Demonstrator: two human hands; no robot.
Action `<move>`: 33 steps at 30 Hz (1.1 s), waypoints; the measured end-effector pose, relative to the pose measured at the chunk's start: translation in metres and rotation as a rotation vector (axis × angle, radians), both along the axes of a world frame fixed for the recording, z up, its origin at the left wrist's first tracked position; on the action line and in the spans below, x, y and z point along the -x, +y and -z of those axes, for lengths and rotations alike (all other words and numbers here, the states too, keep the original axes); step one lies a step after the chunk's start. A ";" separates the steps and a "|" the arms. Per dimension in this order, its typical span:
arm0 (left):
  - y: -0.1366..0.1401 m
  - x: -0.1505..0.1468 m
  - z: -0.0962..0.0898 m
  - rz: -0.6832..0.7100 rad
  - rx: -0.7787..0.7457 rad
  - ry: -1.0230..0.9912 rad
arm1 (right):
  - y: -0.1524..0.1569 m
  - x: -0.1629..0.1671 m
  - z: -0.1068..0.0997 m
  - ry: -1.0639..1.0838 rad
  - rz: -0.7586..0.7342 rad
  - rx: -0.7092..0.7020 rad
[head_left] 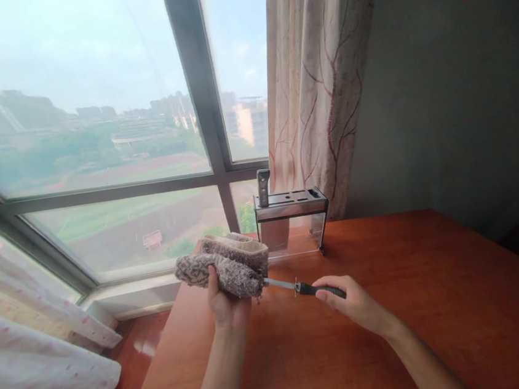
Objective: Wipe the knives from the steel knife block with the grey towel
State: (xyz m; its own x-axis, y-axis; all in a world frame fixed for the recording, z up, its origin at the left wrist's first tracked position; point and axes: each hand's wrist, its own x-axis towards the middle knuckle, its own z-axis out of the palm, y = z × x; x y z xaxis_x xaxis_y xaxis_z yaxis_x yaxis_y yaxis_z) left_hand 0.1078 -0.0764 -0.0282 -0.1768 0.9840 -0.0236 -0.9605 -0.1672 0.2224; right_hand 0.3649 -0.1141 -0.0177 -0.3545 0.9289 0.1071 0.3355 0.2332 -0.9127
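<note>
My left hand [227,303] is closed around a thick, fuzzy grey-brown cloth [237,268], thumb on the near side. The cloth is folded over, with a paler inner layer showing on top. My right hand [347,296] grips the black ribbed handle of a sharpening steel [306,287]. Its thin grey rod points left and runs into the cloth's right end, so the tip is hidden. A small metal guard sits between rod and handle. Both hands are above the wooden table.
Behind the hands, a knife block [291,206] with clear sides and a slotted top stands on the reddish-brown table [435,275]. One dark-handled knife [264,188] stands in its left slot. Windows and a patterned curtain [321,76] are beyond; another curtain [39,354] hangs at left.
</note>
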 end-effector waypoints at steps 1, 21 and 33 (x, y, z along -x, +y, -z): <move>0.000 -0.001 0.000 -0.004 0.004 0.004 | 0.000 0.005 0.005 0.024 -0.011 0.020; -0.007 -0.043 0.005 0.092 0.266 0.135 | -0.004 0.034 0.047 -0.246 0.126 -0.485; 0.005 -0.007 0.004 -0.055 0.158 0.057 | 0.000 0.018 0.034 0.016 0.013 -0.178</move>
